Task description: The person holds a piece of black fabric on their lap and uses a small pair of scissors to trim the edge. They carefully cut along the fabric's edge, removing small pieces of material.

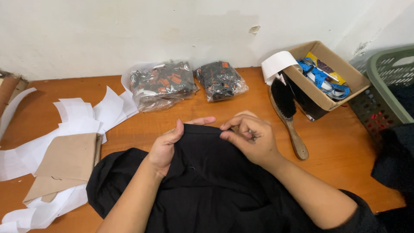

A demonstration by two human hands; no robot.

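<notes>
A black garment (215,181) lies spread over the near part of a wooden table (345,146), and both hands work at its upper edge. The left hand (170,144) lies on the cloth with its thumb pressed over the fold and the fingers tucked behind the edge, so it grips the fabric between them. The right hand (250,138) is curled narrow, its fingertips pinching the same edge just beside the left; something small and thin seems to sit between its fingers, though it is too small to tell what. At the back right of the table stands an open cardboard box (340,64), tilted toward the camera, holding blue strips and a flat yellow and dark packet; a white sheet (278,64) hangs over its left wall. A brush (286,116) with dark bristles and a wooden handle lies just in front of the box. To the right, off the table edge, a grey-green plastic basket (384,86) with a perforated wall holds dark cloth. Against the wall sit two clear plastic bags (161,84), each packed with folded black and orange pieces, the smaller bag (220,80) to the right of the larger. On the left lie loose white paper pieces (86,114) with a brown paper sheet (67,162) on top.
</notes>
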